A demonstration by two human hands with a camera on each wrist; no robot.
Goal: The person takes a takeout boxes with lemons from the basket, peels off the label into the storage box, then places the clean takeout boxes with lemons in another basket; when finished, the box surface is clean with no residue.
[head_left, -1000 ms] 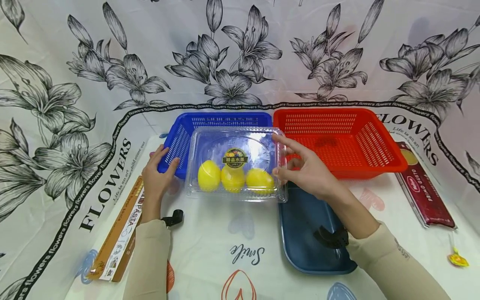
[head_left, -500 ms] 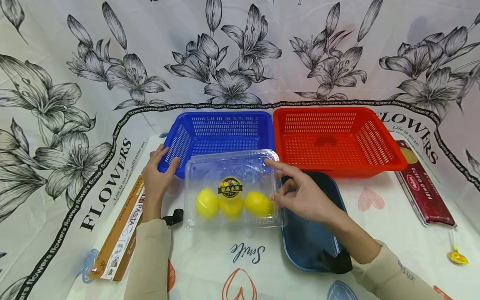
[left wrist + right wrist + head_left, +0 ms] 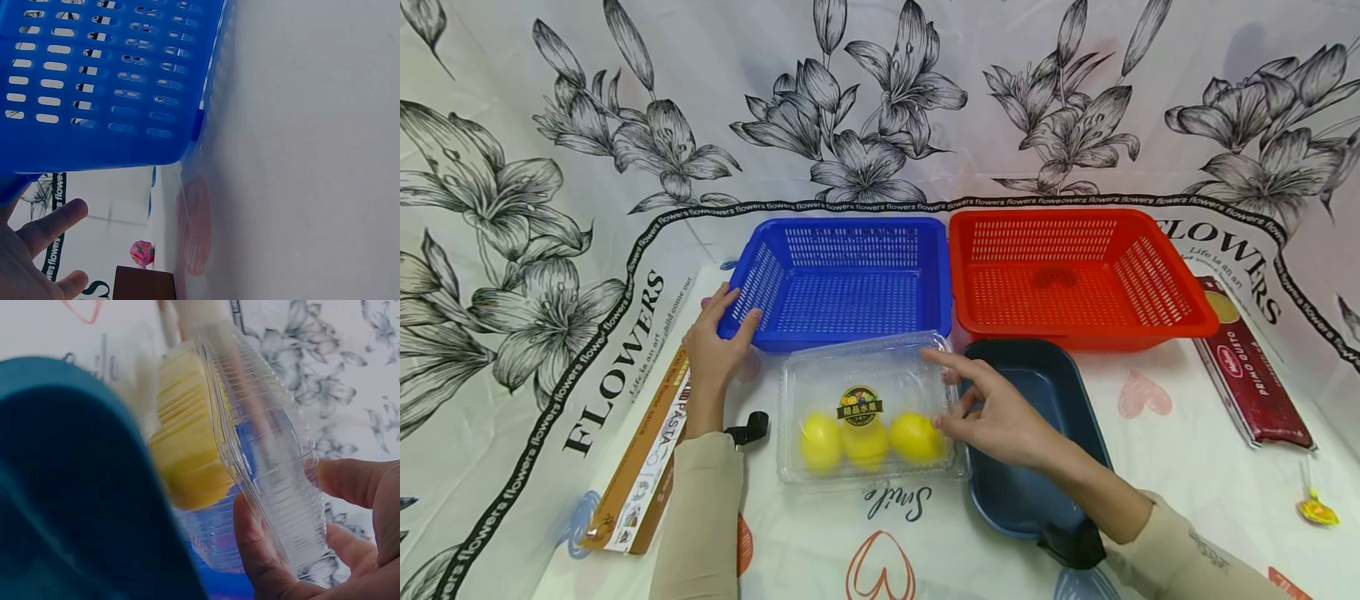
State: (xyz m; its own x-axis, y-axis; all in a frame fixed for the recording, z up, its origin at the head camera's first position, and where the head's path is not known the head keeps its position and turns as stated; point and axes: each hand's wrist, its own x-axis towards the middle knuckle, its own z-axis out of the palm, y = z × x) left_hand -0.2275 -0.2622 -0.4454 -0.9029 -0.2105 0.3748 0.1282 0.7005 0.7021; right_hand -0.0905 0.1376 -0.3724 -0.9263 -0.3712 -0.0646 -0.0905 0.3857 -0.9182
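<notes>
My right hand [image 3: 1000, 412] pinches the right end of a clear plastic clamshell fruit box [image 3: 808, 375], thumb on one side and fingers on the other. Inside it three yellow lemons [image 3: 917, 437] lie along the near side, below a black and gold label [image 3: 860, 406]. The right wrist view shows the box [image 3: 275, 487] tilted; I cannot tell whether it touches the table. At the front left corner of the blue basket [image 3: 850, 342] is my left hand [image 3: 711, 354], its fingers fairly straight. In the left wrist view those fingers [image 3: 56, 226] extend beside the basket wall.
A red basket [image 3: 1075, 337] adjoins the blue one. The dark blue tray [image 3: 1037, 483] lies under my right forearm. Pasta packs flank the table: a brown one [image 3: 643, 458] left, a dark red one [image 3: 1258, 375] right. A yellow lollipop [image 3: 1317, 510] lies far right.
My right hand has brought the fruit box down and nearer to me, away from the front of the blue basket. My left hand has stayed at the basket's corner.
</notes>
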